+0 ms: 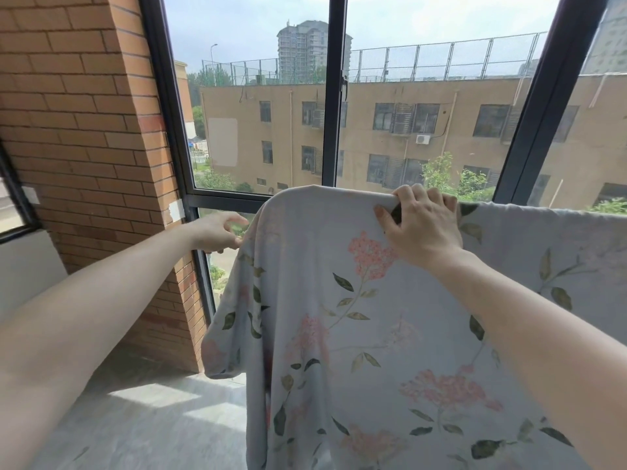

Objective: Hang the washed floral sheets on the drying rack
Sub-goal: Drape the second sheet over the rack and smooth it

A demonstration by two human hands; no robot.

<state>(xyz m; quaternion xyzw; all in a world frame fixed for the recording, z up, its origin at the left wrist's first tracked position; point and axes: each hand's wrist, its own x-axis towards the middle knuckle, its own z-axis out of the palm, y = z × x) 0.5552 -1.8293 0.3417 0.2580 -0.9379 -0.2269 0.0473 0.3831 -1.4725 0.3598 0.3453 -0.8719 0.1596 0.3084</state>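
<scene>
- Head view, looking forward and down: the floral sheet [356, 334] is draped over a horizontal support that runs left to right in front of the window [258, 137], its top fold at about hand height and the near layer falling toward the floor [152, 412].
- The drying rack itself is hidden under the cloth; only the straight ridge of the fold suggests a bar beneath.
- The right hand [420, 222] sits on top of that ridge, fingers curled over the far side and thumb on the near face — it grips the sheet at the fold, and perhaps the bar through it.
- The left hand [220, 234] is out beside the sheet's left edge, thumb and fingers drawn together in a narrow pinch; whether cloth is actually caught between them I cannot tell, since the edge and fingertips overlap.
- The relation that matters: the fold's long axis runs sideways, the sheet's free left end lies just right of the left hand, and more cloth stretches off to the right past the right hand.
- Both arms reach forward nearly straight, the left angled up from the lower left.
- My judgement — the next move is spreading the sheet leftward along the bar, with the left hand nearer that bunched end.
</scene>
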